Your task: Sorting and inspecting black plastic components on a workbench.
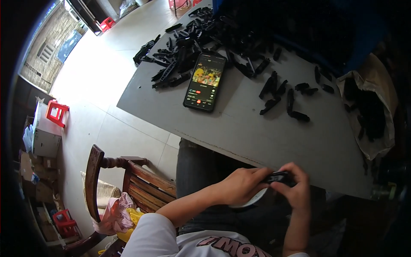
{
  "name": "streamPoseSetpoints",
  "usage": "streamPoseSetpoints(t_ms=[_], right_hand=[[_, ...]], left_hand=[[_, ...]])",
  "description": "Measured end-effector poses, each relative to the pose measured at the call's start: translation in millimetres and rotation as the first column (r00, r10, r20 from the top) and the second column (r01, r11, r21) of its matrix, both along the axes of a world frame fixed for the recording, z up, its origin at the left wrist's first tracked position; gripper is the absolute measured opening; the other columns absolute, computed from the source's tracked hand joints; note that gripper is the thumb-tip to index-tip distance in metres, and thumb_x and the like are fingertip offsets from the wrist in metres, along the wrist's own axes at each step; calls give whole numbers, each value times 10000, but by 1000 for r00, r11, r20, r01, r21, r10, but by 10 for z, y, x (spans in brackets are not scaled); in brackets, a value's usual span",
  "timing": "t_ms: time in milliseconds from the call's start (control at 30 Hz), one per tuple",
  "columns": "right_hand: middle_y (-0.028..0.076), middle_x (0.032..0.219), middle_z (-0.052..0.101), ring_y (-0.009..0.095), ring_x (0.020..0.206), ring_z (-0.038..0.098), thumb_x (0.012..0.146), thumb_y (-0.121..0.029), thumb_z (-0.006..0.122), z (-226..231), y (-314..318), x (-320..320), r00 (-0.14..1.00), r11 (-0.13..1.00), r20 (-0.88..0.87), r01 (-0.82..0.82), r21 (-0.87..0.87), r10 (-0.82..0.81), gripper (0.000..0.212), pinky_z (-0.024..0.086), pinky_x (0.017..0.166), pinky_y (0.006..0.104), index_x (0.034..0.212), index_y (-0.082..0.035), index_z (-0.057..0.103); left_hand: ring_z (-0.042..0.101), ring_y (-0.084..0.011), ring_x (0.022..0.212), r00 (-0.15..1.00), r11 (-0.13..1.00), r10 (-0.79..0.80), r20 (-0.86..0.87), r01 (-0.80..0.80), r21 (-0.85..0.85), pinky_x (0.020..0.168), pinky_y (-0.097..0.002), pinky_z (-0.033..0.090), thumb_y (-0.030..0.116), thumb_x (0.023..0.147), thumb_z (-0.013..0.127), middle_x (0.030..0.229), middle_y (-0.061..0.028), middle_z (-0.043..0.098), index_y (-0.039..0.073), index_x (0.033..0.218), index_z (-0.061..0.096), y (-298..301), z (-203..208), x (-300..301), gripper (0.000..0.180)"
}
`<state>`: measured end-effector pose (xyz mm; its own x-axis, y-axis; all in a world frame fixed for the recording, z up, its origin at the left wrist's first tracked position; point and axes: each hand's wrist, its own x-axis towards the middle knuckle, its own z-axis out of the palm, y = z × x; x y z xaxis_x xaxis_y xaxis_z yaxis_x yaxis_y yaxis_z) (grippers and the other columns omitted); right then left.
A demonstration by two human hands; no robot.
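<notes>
Left hand (244, 187) and right hand (295, 185) meet at the near edge of the gray surface (244, 128), their fingers closed on one small black part (280, 177). Between that edge and the phone (204, 83) runs a strip of room — it continues right, past a few loose black pieces (290, 103), toward an open bag (384, 83) — while a black pile (182, 53) reaches the left edge.

Beyond the fingers (295, 171) is a table (244, 132), a phone (204, 83) on it ahead-left, loose parts (182, 55) behind that; ahead-right, a bag (376, 73) apparently holds more; a chair (94, 180) stands left.
</notes>
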<state>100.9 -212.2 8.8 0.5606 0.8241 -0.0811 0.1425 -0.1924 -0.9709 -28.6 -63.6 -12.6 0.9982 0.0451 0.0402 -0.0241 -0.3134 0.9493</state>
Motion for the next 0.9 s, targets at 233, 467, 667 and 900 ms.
streamPoseSetpoints(t_ms=[233,467,667,900], right_hand=[[45,868,609,112,822,569,747,-112,715,-240,53,-275,1000,1000,-3,15,19,-15,246,450,732,249,932,-9,589],[65,984,615,145,939,575,876,-132,572,-199,24,543,899,919,195,389,61,-393,202,447,817,266,1036,-14,606],[77,1137,554,155,1037,536,882,-102,549,-353,425,1461,779,910,479,397,120,-403,239,444,834,266,1109,-34,580],[117,1258,474,281,1163,455,864,-108,562,-673,191,2534,233,757,846,597,264,-479,343,402,942,383,1203,-88,517]], left_hand=[[595,-316,856,992,888,119,51,-129,441,708,-378,494,162,790,622,939,-145,597,37,1118,543,116,-36,-227,360],[576,-300,859,935,792,281,216,-353,497,705,-373,479,107,797,605,957,-105,578,74,1026,584,402,131,211,233],[567,-301,876,919,737,281,276,-391,551,714,-383,473,91,798,595,959,-106,574,71,1007,578,375,104,395,212],[573,-300,835,904,753,306,298,-422,506,707,-378,476,55,778,583,915,-114,577,59,958,601,434,-88,350,181]])
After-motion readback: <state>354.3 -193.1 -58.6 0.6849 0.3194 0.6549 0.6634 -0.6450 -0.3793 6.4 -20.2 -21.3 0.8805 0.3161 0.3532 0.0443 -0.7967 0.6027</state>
